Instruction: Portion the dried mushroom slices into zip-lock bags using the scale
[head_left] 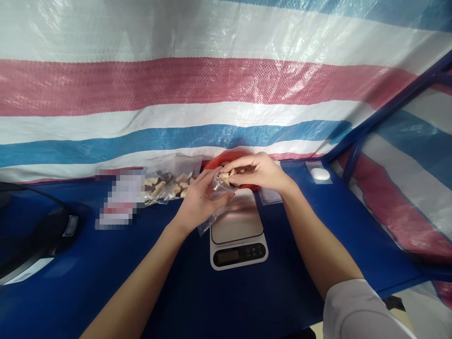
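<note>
Above the kitchen scale (pixel 238 221), my left hand (pixel 202 198) is closed on a clear plastic bag (pixel 209 225), holding its mouth up. My right hand (pixel 259 173) pinches pale dried pieces (pixel 225 177), like dried mushroom slices, at the bag's opening. Just behind both hands stands a red basin (pixel 226 159), largely covered by them; what it contains is mostly hidden. The scale has a steel plate and a dark display on which no digits can be read.
Left of my hands lie clear bags of similar dried pieces (pixel 165 187), beside a blurred-out pack (pixel 122 200). A black device (pixel 38 240) is at far left. On the blue table (pixel 226 301), a white oval object (pixel 319 174) rests on a small bag at right. Striped sheeting (pixel 176 82) hangs behind.
</note>
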Demonstrator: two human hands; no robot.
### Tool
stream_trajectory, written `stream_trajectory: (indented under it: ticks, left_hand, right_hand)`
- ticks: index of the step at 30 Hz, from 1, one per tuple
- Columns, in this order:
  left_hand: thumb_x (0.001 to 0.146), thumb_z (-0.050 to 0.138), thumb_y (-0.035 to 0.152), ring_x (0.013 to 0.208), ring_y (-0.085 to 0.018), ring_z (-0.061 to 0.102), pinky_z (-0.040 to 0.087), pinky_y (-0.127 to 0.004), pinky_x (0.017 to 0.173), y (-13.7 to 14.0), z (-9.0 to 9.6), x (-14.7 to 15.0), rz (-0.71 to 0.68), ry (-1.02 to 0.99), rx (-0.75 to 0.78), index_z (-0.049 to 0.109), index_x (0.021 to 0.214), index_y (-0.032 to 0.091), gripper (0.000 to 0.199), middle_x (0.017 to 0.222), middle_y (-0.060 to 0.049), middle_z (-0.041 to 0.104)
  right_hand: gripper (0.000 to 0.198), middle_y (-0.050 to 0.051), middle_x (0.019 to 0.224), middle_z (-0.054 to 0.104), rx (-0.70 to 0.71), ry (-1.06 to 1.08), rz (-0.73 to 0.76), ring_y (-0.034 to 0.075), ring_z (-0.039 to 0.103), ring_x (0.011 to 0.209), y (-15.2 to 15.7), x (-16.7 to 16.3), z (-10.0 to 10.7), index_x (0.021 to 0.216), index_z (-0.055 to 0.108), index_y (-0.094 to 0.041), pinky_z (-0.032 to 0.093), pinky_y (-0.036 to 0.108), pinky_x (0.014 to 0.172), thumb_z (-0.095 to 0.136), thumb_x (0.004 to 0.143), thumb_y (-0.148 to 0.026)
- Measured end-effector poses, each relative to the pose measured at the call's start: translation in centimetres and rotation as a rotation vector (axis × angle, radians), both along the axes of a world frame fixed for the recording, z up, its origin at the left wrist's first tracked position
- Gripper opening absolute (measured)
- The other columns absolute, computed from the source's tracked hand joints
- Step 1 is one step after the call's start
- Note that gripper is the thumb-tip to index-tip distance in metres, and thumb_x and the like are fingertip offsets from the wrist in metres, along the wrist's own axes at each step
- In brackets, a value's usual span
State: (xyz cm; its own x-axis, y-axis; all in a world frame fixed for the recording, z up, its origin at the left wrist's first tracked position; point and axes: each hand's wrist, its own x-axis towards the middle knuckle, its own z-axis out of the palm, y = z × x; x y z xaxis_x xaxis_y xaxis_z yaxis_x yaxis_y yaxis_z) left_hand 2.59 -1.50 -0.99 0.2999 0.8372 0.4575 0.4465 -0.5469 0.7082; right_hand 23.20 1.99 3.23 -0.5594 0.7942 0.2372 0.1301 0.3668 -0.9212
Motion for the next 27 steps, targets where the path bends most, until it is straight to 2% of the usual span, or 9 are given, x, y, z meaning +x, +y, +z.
stream_trajectory:
  ticks: [6, 12, 17, 23, 25, 27]
  left_hand:
    - [0.08, 0.078, 0.035, 0.108, -0.026, 0.067, 0.056, -0.043, 0.096, 0.0, 0.0, 0.2, -0.014, -0.037, -0.019, 0.066, 0.123, 0.024, 0.046, 0.116, -0.007, 0.07]
    - [0.078, 0.08, 0.038, 0.116, -0.028, 0.065, 0.051, -0.047, 0.105, 0.0, -0.3, 0.2, 0.003, -0.052, -0.045, 0.065, 0.123, 0.021, 0.05, 0.125, -0.009, 0.068]
    - [0.077, 0.081, 0.037, 0.118, -0.029, 0.065, 0.051, -0.046, 0.105, 0.0, -0.4, 0.3, 0.036, -0.07, -0.036, 0.061, 0.131, 0.022, 0.059, 0.129, -0.01, 0.067]
    - [0.079, 0.079, 0.037, 0.113, -0.029, 0.068, 0.057, -0.043, 0.097, 0.3, -0.3, 0.0, 0.116, -0.098, -0.007, 0.066, 0.125, 0.021, 0.051, 0.121, -0.01, 0.071]
    - [0.079, 0.078, 0.038, 0.109, -0.029, 0.069, 0.059, -0.042, 0.09, 0.4, -0.3, -0.2, 0.145, -0.103, -0.006, 0.067, 0.123, 0.021, 0.049, 0.117, -0.01, 0.072]
    - [0.079, 0.078, 0.04, 0.104, -0.028, 0.07, 0.061, -0.04, 0.083, 0.4, -0.2, -0.3, 0.151, -0.117, -0.021, 0.068, 0.123, 0.022, 0.048, 0.115, -0.009, 0.072]
  right_hand:
    - [0.019, 0.003, 0.101, 0.077, 0.166, -0.182, -0.021, 0.017, 0.07, 0.086, -0.5, -0.5, 0.5, 0.103, 0.08, -0.022, 0.054, 0.028, 0.076, 0.071, 0.087, -0.028]
    - [0.018, 0.002, 0.097, 0.076, 0.324, -0.291, -0.01, 0.014, 0.065, 0.078, -0.7, -0.9, 0.7, 0.102, 0.079, -0.02, 0.049, 0.026, 0.069, 0.068, 0.087, -0.019]
    - [0.021, 0.0, 0.103, 0.077, 0.257, -0.241, -0.013, 0.016, 0.069, 0.083, -0.7, -0.6, 0.8, 0.106, 0.079, -0.024, 0.054, 0.026, 0.075, 0.07, 0.087, -0.022]
    - [0.023, 0.003, 0.112, 0.077, 0.159, -0.101, -0.061, 0.018, 0.074, 0.089, -0.2, 1.1, 0.8, 0.109, 0.078, -0.023, 0.06, 0.032, 0.08, 0.071, 0.087, -0.028]
    - [0.022, 0.003, 0.11, 0.077, 0.171, -0.143, -0.127, 0.02, 0.074, 0.09, 0.3, 2.1, 0.6, 0.108, 0.078, -0.023, 0.06, 0.035, 0.084, 0.07, 0.088, -0.028]
    - [0.02, 0.002, 0.112, 0.078, 0.243, -0.242, -0.198, 0.021, 0.073, 0.098, 1.0, 3.1, 0.2, 0.106, 0.079, -0.024, 0.057, 0.036, 0.092, 0.069, 0.089, -0.027]
